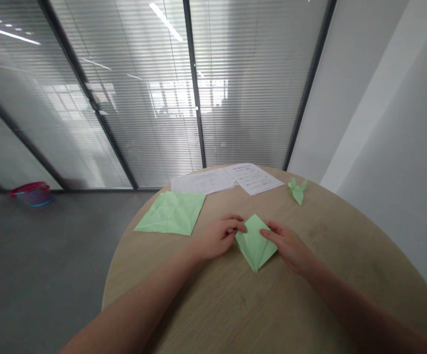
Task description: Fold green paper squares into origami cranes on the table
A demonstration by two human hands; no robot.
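Note:
A green paper (254, 246), folded into a diamond with creases fanning to its near point, lies between my hands over the wooden table. On its left edge my left hand (221, 236) pinches the paper, with the thumb and fingers at the corner. From the other side my right hand (285, 243) holds the right edge, the thumb lying on top and the fingers partly hidden behind. Farther left rests a larger creased green sheet (172, 211), opened out. A small folded green paper figure (297, 191) sits toward the back right, apart from both hands.
The round wooden table (213, 305) has a curved edge on both sides. White printed sheets (256, 179) lie along its back. A red and blue basket (32, 194) stands on the floor at left. Glass panels with blinds (154, 98) rise behind the table.

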